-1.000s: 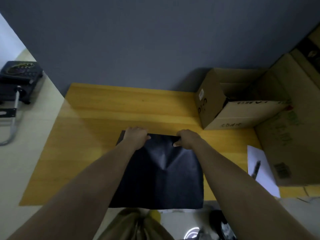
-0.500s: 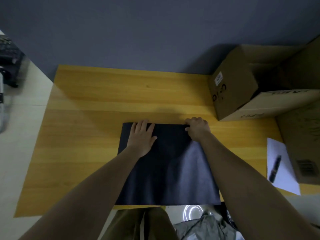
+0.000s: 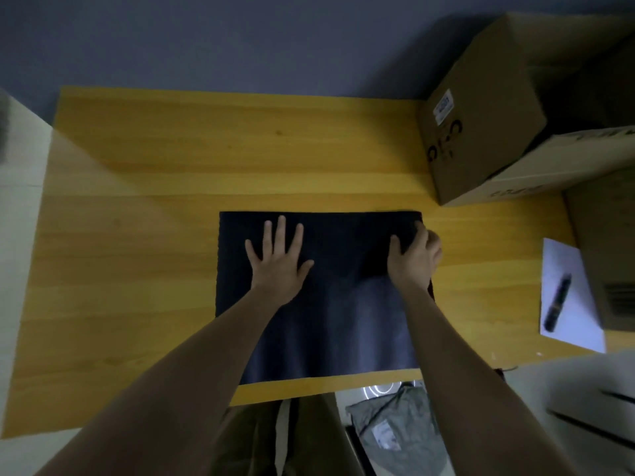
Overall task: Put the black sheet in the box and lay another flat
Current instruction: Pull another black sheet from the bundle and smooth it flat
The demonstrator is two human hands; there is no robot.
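head view: the black sheet (image 3: 323,297) lies on the wooden table (image 3: 171,187), square to the table edges, its near edge close to the table's front edge and its far right corner close beside the cardboard box (image 3: 481,132). the left hand (image 3: 278,262) rests palm down on the sheet's far left area with the fingers (image 3: 281,231) spread and straight; this flat contact appears intended to pin the material so it does not slide or lift. the right hand (image 3: 417,257) sits at the far right edge of the sheet, thumb on top of the material and the other fingers curled at or over the edge; whether they reach under the sheet cannot be told from here. the grip reads either as tugging the corner taut or as starting to lift it; which is uncertain. a faint sheen runs down the sheet's middle, suggesting a slight ridge not fully pressed out. the box stands at the table's far right corner, touching a second, larger carton (image 3: 604,249) on the right; its open side faces away from the camera and its contents are not visible. a white paper (image 3: 580,324) with a dark pen (image 3: 557,301) on it lies near the right edge of the table, well apart from the sheet, so it should not obstruct a move toward the box.
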